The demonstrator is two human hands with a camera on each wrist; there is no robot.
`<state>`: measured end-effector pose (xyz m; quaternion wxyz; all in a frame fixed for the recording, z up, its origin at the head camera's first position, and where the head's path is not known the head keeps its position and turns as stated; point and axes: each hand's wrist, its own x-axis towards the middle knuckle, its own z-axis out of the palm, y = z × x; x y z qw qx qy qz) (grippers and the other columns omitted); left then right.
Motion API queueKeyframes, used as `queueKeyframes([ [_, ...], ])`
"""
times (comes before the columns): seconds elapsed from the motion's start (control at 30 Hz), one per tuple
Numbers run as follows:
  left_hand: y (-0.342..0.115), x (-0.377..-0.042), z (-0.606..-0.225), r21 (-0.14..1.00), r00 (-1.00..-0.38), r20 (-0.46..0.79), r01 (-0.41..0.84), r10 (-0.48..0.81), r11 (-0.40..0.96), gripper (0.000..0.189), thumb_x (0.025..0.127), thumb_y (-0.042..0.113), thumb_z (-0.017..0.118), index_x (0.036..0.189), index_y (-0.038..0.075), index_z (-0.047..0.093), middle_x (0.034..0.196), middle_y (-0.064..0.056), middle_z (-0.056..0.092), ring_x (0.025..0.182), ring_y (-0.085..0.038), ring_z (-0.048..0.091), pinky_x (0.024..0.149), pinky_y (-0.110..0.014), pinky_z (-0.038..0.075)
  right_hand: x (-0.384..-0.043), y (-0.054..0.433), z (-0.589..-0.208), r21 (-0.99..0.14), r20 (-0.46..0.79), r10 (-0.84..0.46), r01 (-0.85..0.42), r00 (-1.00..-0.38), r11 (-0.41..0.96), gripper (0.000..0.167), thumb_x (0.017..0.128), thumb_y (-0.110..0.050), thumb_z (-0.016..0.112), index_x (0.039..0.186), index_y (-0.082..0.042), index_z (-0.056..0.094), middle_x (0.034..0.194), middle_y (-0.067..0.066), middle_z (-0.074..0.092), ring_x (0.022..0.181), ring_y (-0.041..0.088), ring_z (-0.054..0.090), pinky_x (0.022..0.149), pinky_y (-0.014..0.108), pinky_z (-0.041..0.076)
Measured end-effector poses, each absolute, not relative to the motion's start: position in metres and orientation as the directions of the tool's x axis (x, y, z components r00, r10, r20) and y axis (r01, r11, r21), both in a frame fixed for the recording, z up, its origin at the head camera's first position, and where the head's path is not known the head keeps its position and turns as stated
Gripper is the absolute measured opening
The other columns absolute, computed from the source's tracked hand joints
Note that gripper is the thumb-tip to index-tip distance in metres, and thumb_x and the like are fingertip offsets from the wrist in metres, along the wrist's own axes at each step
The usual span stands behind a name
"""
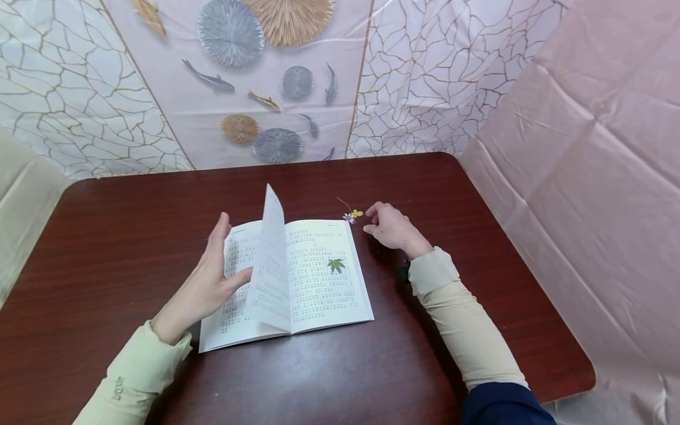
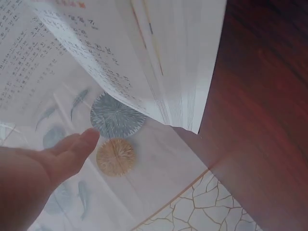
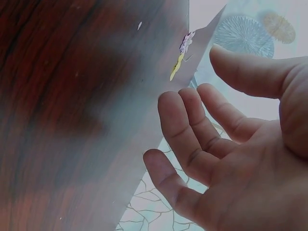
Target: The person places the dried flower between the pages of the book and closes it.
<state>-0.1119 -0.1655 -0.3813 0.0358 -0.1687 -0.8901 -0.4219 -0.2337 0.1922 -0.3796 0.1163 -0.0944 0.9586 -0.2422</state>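
Observation:
An open book (image 1: pixel 324 301) with printed text lies on the table, and one page (image 1: pixel 272 260) stands raised near its middle. My left hand (image 1: pixel 209 280) is over the left side of the book, fingers extended, its thumb at the raised page. A green star-shaped leaf (image 1: pixel 336 265) rests on the right-hand page. Just past the book's upper right corner are a small yellow flower (image 1: pixel 358 213) and a pale purple flower (image 1: pixel 349 218), with a thin stem beside them. Close to the right of these flowers, my right hand (image 1: pixel 392 227) holds nothing, its fingers loosely bent.
The dark reddish-brown table (image 1: pixel 127 236) has rounded corners. Behind it hangs a patterned cloth (image 1: pixel 329 136) with round motifs and fish. Pinkish fabric (image 1: pixel 600 195) covers the right side.

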Motion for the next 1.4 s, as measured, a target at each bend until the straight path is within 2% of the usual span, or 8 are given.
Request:
queueKeyframes([
  [0.1,-0.165,-0.112,-0.382,0.707,-0.941,0.146,0.315,0.305,0.634,0.094,0.093,0.023,0.068,0.156,0.007,0.0,0.162,-0.013,0.0,0.147,-0.034,0.006,0.112,-0.061,0.013,-0.234,0.192,-0.379,-0.49,-0.185,-0.232,-0.115,-0.955,0.864,0.034,0.096,-0.018,0.061,0.125,-0.004,0.054,0.109,0.014,0.057,0.096,0.029,0.055,0.089,0.049,0.041],
  [0.23,-0.166,-0.112,-0.386,0.648,-0.947,0.055,0.276,0.318,0.71,0.093,0.092,0.048,0.063,0.155,0.001,0.013,0.161,-0.017,0.007,0.146,-0.037,0.011,0.11,-0.063,0.017,-0.238,0.193,-0.379,-0.483,-0.199,-0.234,-0.112,-0.952,0.868,0.034,0.096,-0.018,0.061,0.126,-0.003,0.054,0.109,0.014,0.057,0.095,0.029,0.055,0.087,0.048,0.042],
  [0.37,-0.17,-0.111,-0.391,0.59,-0.951,-0.041,0.226,0.308,0.775,0.095,0.091,0.056,0.059,0.153,-0.003,0.016,0.16,-0.023,0.009,0.145,-0.041,0.011,0.108,-0.066,0.018,-0.246,0.195,-0.379,-0.46,-0.191,-0.237,-0.126,-0.953,0.879,0.033,0.096,-0.017,0.061,0.124,-0.001,0.054,0.105,0.014,0.057,0.092,0.028,0.054,0.084,0.047,0.044],
  [0.57,-0.177,-0.11,-0.396,0.557,-0.951,-0.132,0.161,0.278,0.815,0.099,0.091,0.062,0.055,0.152,-0.006,0.017,0.159,-0.027,0.004,0.145,-0.044,0.007,0.105,-0.071,0.014,-0.26,0.194,-0.379,-0.444,-0.195,-0.244,-0.137,-0.95,0.885,0.032,0.096,-0.017,0.06,0.123,-0.001,0.055,0.101,0.013,0.057,0.086,0.027,0.054,0.08,0.044,0.045],
  [0.77,-0.18,-0.109,-0.402,0.558,-0.947,-0.182,0.122,0.264,0.821,0.103,0.089,0.067,0.051,0.152,-0.006,0.014,0.159,-0.028,0.002,0.144,-0.046,0.006,0.104,-0.073,0.013,-0.273,0.189,-0.384,-0.436,-0.211,-0.219,-0.109,-0.953,0.894,0.029,0.096,-0.016,0.061,0.12,-0.001,0.06,0.107,0.014,0.061,0.088,0.027,0.057,0.079,0.04,0.049],
  [1.03,-0.182,-0.108,-0.404,0.554,-0.939,-0.198,0.129,0.281,0.822,0.101,0.091,0.064,0.051,0.15,-0.01,0.016,0.158,-0.029,0.004,0.144,-0.046,0.008,0.106,-0.068,0.019,-0.283,0.183,-0.386,-0.4,-0.217,-0.181,-0.082,-0.959,0.913,0.025,0.095,-0.021,0.064,0.114,-0.004,0.064,0.102,0.01,0.064,0.085,0.026,0.057,0.079,0.043,0.046],
  [1.17,-0.181,-0.108,-0.403,0.553,-0.936,-0.21,0.125,0.282,0.824,0.1,0.092,0.064,0.051,0.15,-0.01,0.017,0.158,-0.029,0.003,0.144,-0.046,0.008,0.106,-0.067,0.019,-0.285,0.182,-0.387,-0.378,-0.217,-0.179,-0.087,-0.96,0.922,0.025,0.095,-0.023,0.064,0.113,-0.005,0.065,0.102,0.01,0.064,0.084,0.026,0.057,0.077,0.042,0.046],
  [1.4,-0.182,-0.109,-0.403,0.547,-0.935,-0.219,0.119,0.279,0.829,0.1,0.092,0.063,0.05,0.15,-0.01,0.016,0.158,-0.029,0.003,0.144,-0.046,0.007,0.105,-0.069,0.017,-0.286,0.178,-0.39,-0.365,-0.202,-0.169,-0.086,-0.965,0.927,0.022,0.094,-0.028,0.065,0.1,-0.007,0.068,0.088,0.007,0.063,0.078,0.023,0.057,0.07,0.038,0.046],
])
